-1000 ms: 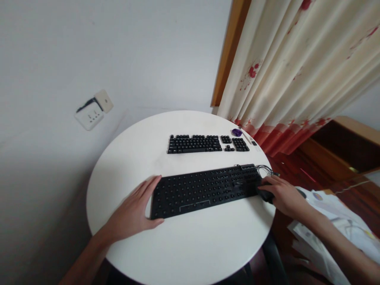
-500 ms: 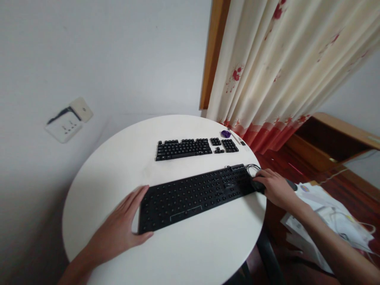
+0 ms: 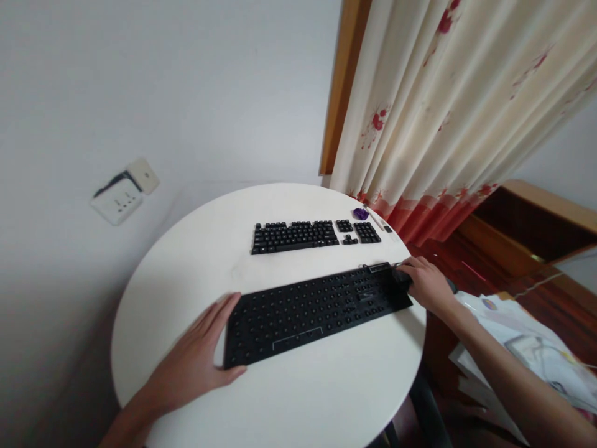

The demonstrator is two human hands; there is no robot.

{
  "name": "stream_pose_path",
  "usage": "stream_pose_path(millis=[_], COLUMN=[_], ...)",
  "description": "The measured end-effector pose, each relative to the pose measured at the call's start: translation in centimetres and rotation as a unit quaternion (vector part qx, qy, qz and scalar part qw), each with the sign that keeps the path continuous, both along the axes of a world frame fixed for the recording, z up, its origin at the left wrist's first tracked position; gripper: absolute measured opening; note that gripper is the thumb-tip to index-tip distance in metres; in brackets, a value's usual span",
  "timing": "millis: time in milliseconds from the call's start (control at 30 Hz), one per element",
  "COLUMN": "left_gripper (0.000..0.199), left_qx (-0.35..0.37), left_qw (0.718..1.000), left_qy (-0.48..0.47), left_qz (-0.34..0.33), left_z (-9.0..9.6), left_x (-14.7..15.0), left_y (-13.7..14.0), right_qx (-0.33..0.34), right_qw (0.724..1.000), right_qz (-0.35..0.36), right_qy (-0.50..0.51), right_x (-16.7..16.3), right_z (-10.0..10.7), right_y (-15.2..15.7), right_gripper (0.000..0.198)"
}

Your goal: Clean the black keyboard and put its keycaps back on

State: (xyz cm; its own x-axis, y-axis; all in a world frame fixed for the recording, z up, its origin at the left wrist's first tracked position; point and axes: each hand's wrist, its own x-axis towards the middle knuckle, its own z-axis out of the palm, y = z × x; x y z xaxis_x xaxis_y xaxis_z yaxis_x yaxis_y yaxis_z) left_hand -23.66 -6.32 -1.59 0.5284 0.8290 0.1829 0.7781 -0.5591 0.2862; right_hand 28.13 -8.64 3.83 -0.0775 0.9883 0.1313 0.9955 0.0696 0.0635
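Observation:
A black keyboard base (image 3: 303, 311) with its keycaps off lies slanted on the round white table (image 3: 280, 404). Rows of bare switch stems cover it. My left hand (image 3: 198, 354) spans its left end, fingers at the far corner and thumb at the near one. Over the number-pad end, my right hand (image 3: 429, 283) is closed round a black brush-like tool (image 3: 402, 280), whose dark end touches or hovers just above the base. Most of that tool is hidden by the fingers. Farther back, loose black keycaps (image 3: 293, 236) are set out in keyboard order.
Near the table's far right edge are a purple lump (image 3: 360, 213), a thin pale stick-like item (image 3: 374, 218) and a small black piece (image 3: 387, 229). A curtain (image 3: 410, 124) hangs behind. White bags (image 3: 522, 336) lie at right, below my forearm. A socket (image 3: 117, 200) is on the wall.
My right hand has shifted slightly up along the keyboard base's right end with the black tool. My left hand keeps its hold. The whole view has swung a little left.

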Motion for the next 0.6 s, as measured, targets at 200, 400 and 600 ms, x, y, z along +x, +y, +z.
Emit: stream_pose_path(millis=[200,400,600], left_gripper=[0.116,0.119,0.120], left_qx=[-0.004,-0.031,-0.045], left_qw=[1.000,0.999,0.999], left_qy=[-0.011,-0.006,-0.008], left_qz=[-0.006,0.005,0.004], left_z=[0.5,0.7,0.7], left_x=[0.2,0.2,0.2], left_y=[-0.5,-0.7,-0.8], right_qx=[0.043,0.084,0.060], right_qw=[0.999,0.993,0.993], right_qz=[0.023,0.064,0.052], right_qy=[0.025,0.058,0.092], right_x=[-2.1,-9.1,-15.9], right_z=[0.6,0.3,-1.7], right_y=[-0.6,-0.2,0.5], right_gripper=[0.056,0.055,0.052])
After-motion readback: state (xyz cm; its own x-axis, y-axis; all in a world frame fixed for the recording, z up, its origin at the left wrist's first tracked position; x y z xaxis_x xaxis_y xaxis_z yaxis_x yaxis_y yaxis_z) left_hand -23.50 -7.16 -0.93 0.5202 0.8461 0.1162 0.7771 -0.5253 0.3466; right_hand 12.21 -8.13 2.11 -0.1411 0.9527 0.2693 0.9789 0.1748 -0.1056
